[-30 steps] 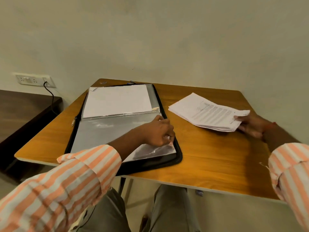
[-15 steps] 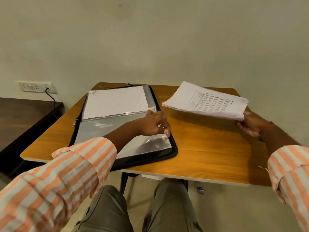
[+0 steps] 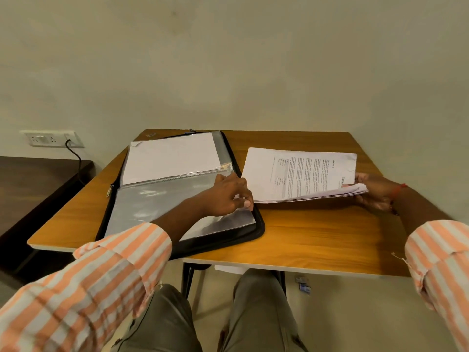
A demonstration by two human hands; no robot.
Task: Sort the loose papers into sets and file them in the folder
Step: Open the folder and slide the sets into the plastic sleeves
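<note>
An open black zip folder (image 3: 256, 232) with clear plastic sleeves lies on the left half of the wooden table (image 3: 317, 240). White paper (image 3: 170, 156) fills its far sleeve; the near sleeve (image 3: 152, 207) looks empty. My left hand (image 3: 228, 195) pinches the right edge of the near sleeve, fingers curled. My right hand (image 3: 375, 193) grips a stack of printed papers (image 3: 299, 174) by its right end and holds it just above the table, with its left edge close to my left hand.
The table stands against a plain wall. A dark side surface (image 3: 33, 186) sits to the left, with a wall socket (image 3: 50, 139) and a plugged cable above it. Small clips (image 3: 303, 284) lie on the floor under the table. My knees are below the front edge.
My right hand lifted the stack of papers off the table and brought it left, toward the folder. My left hand stayed on the near sleeve's edge.
</note>
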